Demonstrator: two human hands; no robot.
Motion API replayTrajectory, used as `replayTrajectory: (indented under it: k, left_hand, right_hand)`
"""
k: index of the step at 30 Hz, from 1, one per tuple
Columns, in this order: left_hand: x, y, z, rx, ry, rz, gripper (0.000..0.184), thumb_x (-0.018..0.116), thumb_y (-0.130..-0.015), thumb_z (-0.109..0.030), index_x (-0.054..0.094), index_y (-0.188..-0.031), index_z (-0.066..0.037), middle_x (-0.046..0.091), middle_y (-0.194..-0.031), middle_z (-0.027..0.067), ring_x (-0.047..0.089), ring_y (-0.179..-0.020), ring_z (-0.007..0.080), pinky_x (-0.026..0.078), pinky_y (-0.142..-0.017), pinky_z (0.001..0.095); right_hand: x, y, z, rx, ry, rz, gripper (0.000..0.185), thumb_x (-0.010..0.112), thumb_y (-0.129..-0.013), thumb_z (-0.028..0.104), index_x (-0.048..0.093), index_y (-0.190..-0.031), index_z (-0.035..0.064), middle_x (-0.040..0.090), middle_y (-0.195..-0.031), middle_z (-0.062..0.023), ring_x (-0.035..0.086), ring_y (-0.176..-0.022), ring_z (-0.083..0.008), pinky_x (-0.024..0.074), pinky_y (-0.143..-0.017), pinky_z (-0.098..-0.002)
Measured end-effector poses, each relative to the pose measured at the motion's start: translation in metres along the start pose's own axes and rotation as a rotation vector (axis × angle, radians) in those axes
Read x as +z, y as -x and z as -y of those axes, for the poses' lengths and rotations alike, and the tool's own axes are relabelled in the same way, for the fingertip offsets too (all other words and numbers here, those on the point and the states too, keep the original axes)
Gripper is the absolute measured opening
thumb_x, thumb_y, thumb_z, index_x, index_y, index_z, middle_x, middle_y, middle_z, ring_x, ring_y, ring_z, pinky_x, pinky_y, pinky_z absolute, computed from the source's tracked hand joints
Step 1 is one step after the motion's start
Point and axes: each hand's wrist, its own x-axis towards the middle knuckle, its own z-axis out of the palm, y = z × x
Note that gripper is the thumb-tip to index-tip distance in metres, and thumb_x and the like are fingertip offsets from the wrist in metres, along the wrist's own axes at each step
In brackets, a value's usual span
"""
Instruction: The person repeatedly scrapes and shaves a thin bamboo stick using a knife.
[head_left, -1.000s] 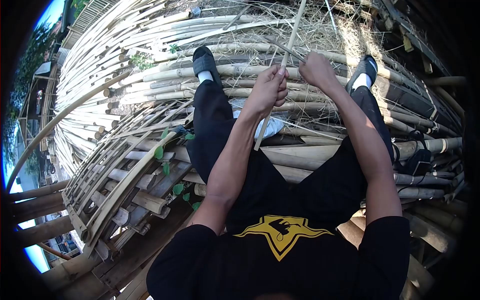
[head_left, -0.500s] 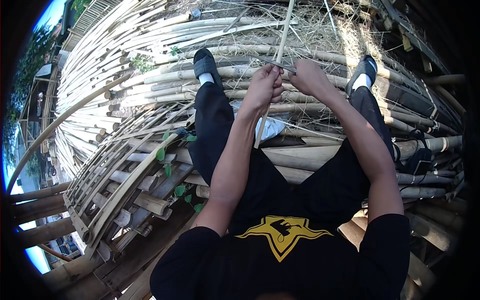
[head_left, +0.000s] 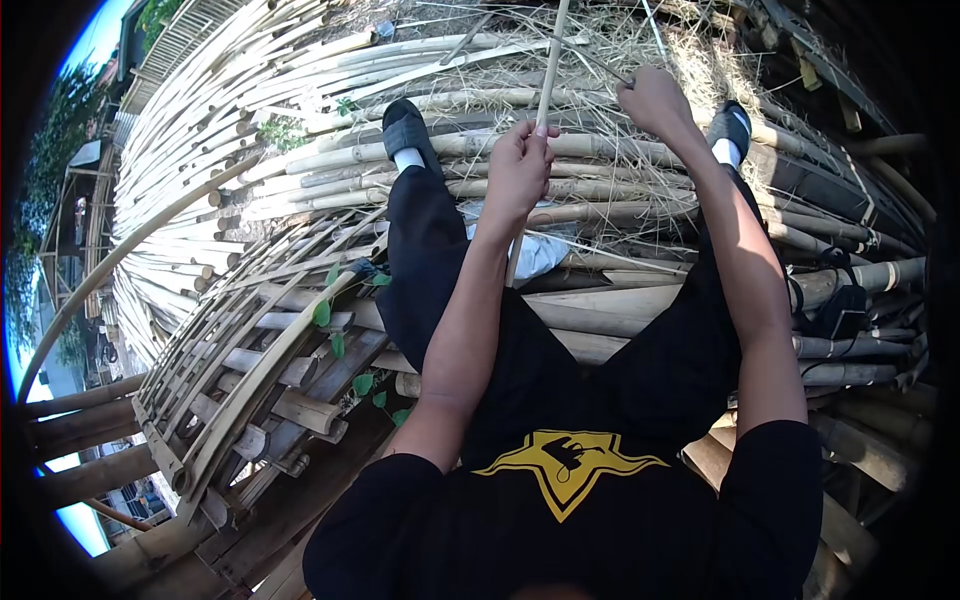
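My left hand (head_left: 520,170) is closed around a long, thin bamboo strip (head_left: 552,75), which stands nearly upright in view and runs past my fist toward my lap. Farther up and to the right, my right hand (head_left: 655,100) grips a knife (head_left: 603,64), its narrow blade pointing up and left toward the strip. The handle is hidden in my fingers. Whether the blade touches the strip I cannot tell. Below my left hand, a whitish plastic bag (head_left: 540,254) lies between my legs.
Bamboo poles (head_left: 340,150) lie under and around my feet. Straw and shavings (head_left: 640,45) cover the far ground. A slatted bamboo frame (head_left: 250,370) is at the left, with green leaves beside it. A black strapped item (head_left: 843,310) rests at the right.
My right hand first came down with the knife close to my left hand, then moved out up and right along the strip. My left hand shifted slightly left, still gripping the strip.
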Motion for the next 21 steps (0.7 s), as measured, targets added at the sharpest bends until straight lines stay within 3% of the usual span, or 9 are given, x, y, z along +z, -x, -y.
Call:
replayTrajectory:
  k: [1,4,5,7,10,15,17,20,21]
  left_hand:
    - [-0.005,-0.006,0.006,0.093,-0.174,-0.063,0.020,0.043,-0.100,-0.020,0.053,-0.100,-0.003,0.036,-0.057,-0.0060,0.028,-0.042,0.0040,0.023,-0.038,0.0217]
    - [-0.004,-0.009,0.016,0.307,-0.488,-0.185,0.020,0.048,-0.098,-0.016,0.059,-0.094,0.001,0.044,-0.058,-0.0033,0.035,-0.047,0.0050,0.028,-0.043,0.0236]
    - [-0.002,-0.008,0.015,0.311,-0.489,-0.183,0.020,0.048,-0.098,-0.016,0.059,-0.094,0.001,0.044,-0.058,-0.0033,0.035,-0.047,0.0050,0.028,-0.043,0.0236]
    - [0.003,-0.004,0.012,0.336,-0.606,-0.229,0.018,0.051,-0.093,-0.008,0.062,-0.089,0.005,0.057,-0.063,0.0137,0.051,-0.053,0.0150,0.041,-0.052,0.0316]
    - [0.005,-0.004,0.015,0.326,-0.535,-0.201,0.017,0.051,-0.091,-0.007,0.062,-0.090,0.006,0.058,-0.064,0.0164,0.051,-0.053,0.0165,0.041,-0.053,0.0322]
    - [0.001,-0.013,0.030,0.264,-0.450,-0.152,0.017,0.052,-0.091,-0.007,0.063,-0.091,0.006,0.056,-0.061,0.0107,0.049,-0.053,0.0132,0.040,-0.052,0.0309]
    - [-0.003,-0.020,0.037,0.223,-0.351,-0.093,0.018,0.051,-0.096,-0.015,0.059,-0.095,0.001,0.042,-0.058,-0.0056,0.035,-0.046,0.0029,0.026,-0.039,0.0213]
    - [0.000,-0.022,0.031,0.185,-0.318,-0.066,0.017,0.049,-0.097,-0.017,0.056,-0.097,-0.001,0.037,-0.058,-0.0070,0.032,-0.042,0.0016,0.023,-0.035,0.0203]
    - [0.004,-0.014,0.019,0.108,-0.198,-0.054,0.018,0.049,-0.098,-0.017,0.055,-0.099,-0.001,0.034,-0.057,-0.0074,0.029,-0.041,0.0009,0.020,-0.036,0.0202]
  right_hand:
    - [0.007,0.013,0.013,-0.022,-0.033,-0.002,0.030,0.056,-0.075,0.022,0.066,-0.083,-0.0052,0.065,-0.083,-0.0268,0.065,-0.084,-0.0398,0.0516,-0.077,-0.0454]
    - [0.037,0.035,0.028,-0.155,0.013,0.087,0.032,0.056,-0.080,0.024,0.063,-0.075,-0.0069,0.062,-0.072,-0.0271,0.063,-0.073,-0.0415,0.0502,-0.071,-0.0464]
    - [0.042,0.041,0.031,-0.190,-0.001,0.089,0.030,0.056,-0.079,0.022,0.063,-0.076,-0.0072,0.062,-0.073,-0.0279,0.063,-0.074,-0.0420,0.0501,-0.073,-0.0473]
    - [0.048,0.044,0.033,-0.216,-0.034,0.089,0.027,0.054,-0.076,0.017,0.062,-0.074,-0.0079,0.062,-0.076,-0.0291,0.062,-0.076,-0.0432,0.0499,-0.075,-0.0491]
    - [0.043,0.042,0.033,-0.170,0.027,0.097,0.023,0.057,-0.073,0.016,0.064,-0.076,-0.0052,0.064,-0.080,-0.0277,0.064,-0.080,-0.0421,0.0520,-0.075,-0.0483]
    - [0.050,0.029,0.020,-0.185,0.026,0.012,0.023,0.055,-0.073,0.016,0.064,-0.078,-0.0052,0.064,-0.080,-0.0272,0.064,-0.080,-0.0425,0.0525,-0.073,-0.0484]
    - [0.049,0.026,0.018,-0.213,0.027,-0.026,0.023,0.055,-0.073,0.016,0.064,-0.079,-0.0051,0.064,-0.080,-0.0267,0.064,-0.080,-0.0424,0.0526,-0.072,-0.0483]
    - [0.041,0.012,0.013,-0.177,0.091,0.004,0.026,0.055,-0.074,0.017,0.065,-0.083,-0.0051,0.065,-0.082,-0.0266,0.065,-0.082,-0.0415,0.0522,-0.073,-0.0479]
    - [0.043,-0.001,0.000,-0.038,0.034,-0.022,0.027,0.054,-0.076,0.017,0.066,-0.084,-0.0049,0.065,-0.083,-0.0263,0.065,-0.082,-0.0409,0.0519,-0.073,-0.0479]
